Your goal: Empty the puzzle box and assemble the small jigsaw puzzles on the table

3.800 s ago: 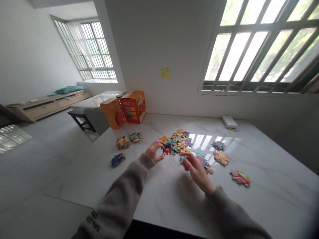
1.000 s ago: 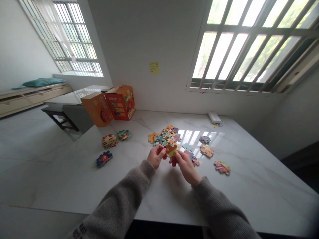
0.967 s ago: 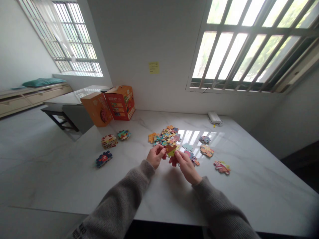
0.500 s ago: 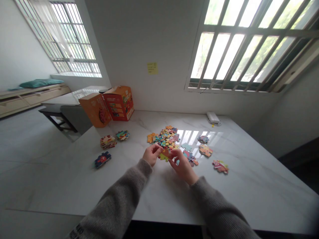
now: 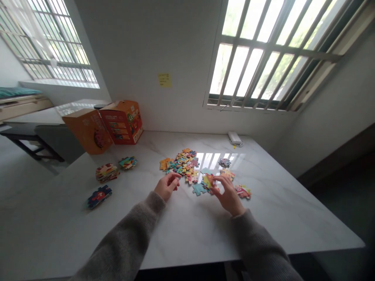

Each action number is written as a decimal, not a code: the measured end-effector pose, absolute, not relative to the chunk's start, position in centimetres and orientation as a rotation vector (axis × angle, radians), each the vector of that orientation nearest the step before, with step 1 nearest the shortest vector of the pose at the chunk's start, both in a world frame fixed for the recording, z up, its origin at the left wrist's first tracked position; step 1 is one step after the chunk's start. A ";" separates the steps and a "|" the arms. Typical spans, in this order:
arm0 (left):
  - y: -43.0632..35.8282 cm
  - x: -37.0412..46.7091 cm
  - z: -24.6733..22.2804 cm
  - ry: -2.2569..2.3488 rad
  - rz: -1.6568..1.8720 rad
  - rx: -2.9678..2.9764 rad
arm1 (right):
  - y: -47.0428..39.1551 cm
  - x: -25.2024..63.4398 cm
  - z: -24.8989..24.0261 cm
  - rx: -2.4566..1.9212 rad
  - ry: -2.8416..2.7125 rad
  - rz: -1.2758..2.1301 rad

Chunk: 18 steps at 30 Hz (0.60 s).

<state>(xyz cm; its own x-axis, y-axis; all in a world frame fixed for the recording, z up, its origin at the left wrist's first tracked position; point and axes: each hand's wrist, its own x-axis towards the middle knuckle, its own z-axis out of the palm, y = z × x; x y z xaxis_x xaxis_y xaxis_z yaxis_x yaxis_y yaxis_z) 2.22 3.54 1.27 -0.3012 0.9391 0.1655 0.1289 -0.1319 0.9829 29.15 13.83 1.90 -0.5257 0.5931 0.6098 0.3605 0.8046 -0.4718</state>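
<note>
the blown-out window (image 5: 249,74) casts striped glare across the marbled tabletop (image 5: 187,230).

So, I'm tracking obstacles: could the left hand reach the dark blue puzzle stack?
Probably yes: nothing visible stands between the left hand and the dark blue puzzle stack, though it would need to move sideways.

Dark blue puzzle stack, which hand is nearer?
Left. The left hand is right of the dark blue puzzle stack, apart from it; the right hand is farther right.
</note>
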 end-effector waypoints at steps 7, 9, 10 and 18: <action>3.0 2.9 1.1 1.458 1.401 1.377 | 16.7 41.1 -1.3 -1.059 -2.159 -0.064; 3.0 2.8 1.2 1.465 1.402 1.405 | 16.8 42.3 -1.5 -1.130 -2.149 -0.130; 2.9 2.8 1.2 1.469 1.405 1.412 | 16.8 42.6 -1.6 -1.157 -2.150 -0.147; 3.1 2.4 1.6 1.496 1.442 1.421 | 15.7 40.9 -0.8 -1.267 -2.158 -0.261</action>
<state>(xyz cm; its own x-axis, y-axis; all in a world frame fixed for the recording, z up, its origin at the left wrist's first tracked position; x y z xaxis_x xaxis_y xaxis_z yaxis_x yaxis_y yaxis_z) 2.43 3.05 1.63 -0.2342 0.9424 0.2387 0.2727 -0.1720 0.9466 40.94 15.69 -0.79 -0.3512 0.7212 0.5972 0.8429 0.5212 -0.1337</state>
